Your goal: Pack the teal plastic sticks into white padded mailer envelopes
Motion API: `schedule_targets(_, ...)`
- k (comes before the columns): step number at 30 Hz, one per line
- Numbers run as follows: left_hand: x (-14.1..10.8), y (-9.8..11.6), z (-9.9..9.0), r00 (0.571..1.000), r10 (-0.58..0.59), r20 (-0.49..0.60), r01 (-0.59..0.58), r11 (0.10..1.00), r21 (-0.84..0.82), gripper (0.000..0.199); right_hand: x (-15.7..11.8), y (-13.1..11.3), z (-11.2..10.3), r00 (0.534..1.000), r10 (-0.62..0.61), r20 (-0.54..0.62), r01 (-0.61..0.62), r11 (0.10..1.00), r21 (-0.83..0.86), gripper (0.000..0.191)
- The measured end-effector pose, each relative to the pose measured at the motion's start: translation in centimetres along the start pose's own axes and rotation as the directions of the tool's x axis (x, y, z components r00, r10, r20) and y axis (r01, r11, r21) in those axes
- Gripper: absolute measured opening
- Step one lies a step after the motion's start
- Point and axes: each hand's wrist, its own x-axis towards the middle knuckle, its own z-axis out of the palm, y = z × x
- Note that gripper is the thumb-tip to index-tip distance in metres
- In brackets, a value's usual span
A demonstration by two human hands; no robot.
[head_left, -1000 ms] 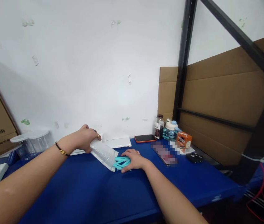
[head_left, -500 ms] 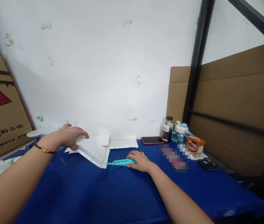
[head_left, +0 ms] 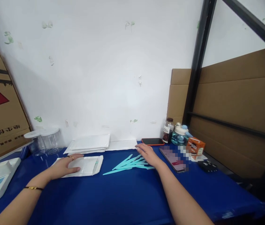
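Observation:
My left hand [head_left: 64, 167] rests on a white padded envelope [head_left: 87, 166] lying flat on the blue table, its fingers spread and the thumb apart. Several turquoise sticks [head_left: 127, 164] lie fanned out on the table, right of that envelope. My right hand [head_left: 147, 153] is just beyond their right end, low over the table, with fingers stretched out and nothing visible in them. Behind, against the wall, is a stack of white envelopes [head_left: 89, 143], with another white envelope [head_left: 123, 144] flat beside it.
Two clear jars [head_left: 52, 142] stand back left, near a white power strip [head_left: 7, 172]. On the right are an orange-edged phone [head_left: 152, 142], a second phone [head_left: 173, 159], a dark bottle [head_left: 167, 131], a blue bottle [head_left: 179, 136], an orange box [head_left: 196, 147] and a black object [head_left: 207, 166].
My left hand has brought the envelope down flat, nearer me. My right hand has come off the turquoise sticks, moving slightly right and back, and they now lie spread out.

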Motion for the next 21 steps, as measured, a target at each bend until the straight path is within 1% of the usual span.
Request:
schedule_targets(1, 0.2, 0.7, 1.0, 0.999, 0.038, 0.012, -0.038, 0.998, -0.043, 0.062, 0.0, 0.7, -0.5, 0.999, 0.008, -0.038, -0.007, 1.0, 0.016, 0.035)
schedule_targets(2, 0.3, 1.3, 2.0, 0.998, 0.055, 0.036, -0.053, 0.996, -0.065, 0.062, 0.0, 1.4, -0.9, 0.999, 0.019, -0.049, -0.018, 1.0, 0.024, 0.033)
schedule_targets(3, 0.5, 1.9, 2.9, 0.997, 0.054, 0.061, -0.05, 0.996, -0.073, 0.061, -0.1, 2.0, -1.2, 0.998, 0.036, -0.042, -0.035, 0.999, 0.023, 0.031)
schedule_targets(4, 0.6, 2.4, 3.5, 0.997, 0.042, 0.061, -0.038, 0.997, -0.07, 0.06, -0.2, 2.5, -1.3, 0.998, 0.06, -0.025, -0.06, 0.998, 0.014, 0.029)
schedule_targets(6, 0.8, 2.7, 4.2, 0.997, 0.035, 0.071, -0.031, 0.998, -0.061, 0.061, -0.4, 3.2, -1.3, 0.994, 0.106, 0.012, -0.106, 0.994, -0.012, 0.027)
schedule_targets(8, 1.0, 2.2, 4.0, 0.994, 0.062, 0.086, -0.057, 0.997, -0.055, 0.071, -0.6, 3.4, -0.9, 0.991, 0.132, 0.028, -0.131, 0.991, -0.023, 0.027)
schedule_targets(10, 1.2, 1.0, 3.1, 0.992, 0.068, 0.107, -0.065, 0.997, -0.03, 0.091, -0.6, 3.2, -0.5, 0.99, 0.139, 0.023, -0.139, 0.99, -0.019, 0.027)
schedule_targets(12, 1.5, -0.3, 2.1, 0.993, 0.032, 0.117, -0.033, 0.999, 0.007, 0.108, -0.6, 2.9, -0.3, 0.99, 0.143, 0.018, -0.143, 0.99, -0.015, 0.028)
schedule_targets(13, 1.7, -0.8, 1.7, 0.993, 0.006, 0.119, -0.009, 1.0, 0.024, 0.11, -0.6, 2.8, -0.3, 0.99, 0.142, 0.019, -0.142, 0.99, -0.014, 0.028)
schedule_targets(15, 2.1, -1.3, 1.0, 0.993, -0.024, 0.119, 0.018, 0.999, 0.048, 0.107, -0.5, 2.7, -0.3, 0.989, 0.144, 0.021, -0.143, 0.99, -0.014, 0.028)
schedule_targets(17, 2.3, -1.2, 0.5, 0.995, -0.008, 0.097, 0.001, 0.998, 0.064, 0.096, -0.5, 2.7, -0.3, 0.989, 0.149, 0.011, -0.149, 0.989, -0.015, 0.029)
schedule_targets(19, 2.3, -0.4, -0.3, 0.996, 0.048, 0.073, -0.053, 0.996, 0.067, 0.078, -0.5, 2.7, -0.2, 0.989, 0.149, -0.004, -0.149, 0.989, -0.017, 0.028)
schedule_targets(21, 2.1, 1.0, -1.6, 0.992, 0.109, 0.063, -0.113, 0.991, 0.077, 0.059, -0.5, 2.8, -0.2, 0.989, 0.145, -0.011, -0.145, 0.989, -0.017, 0.029)
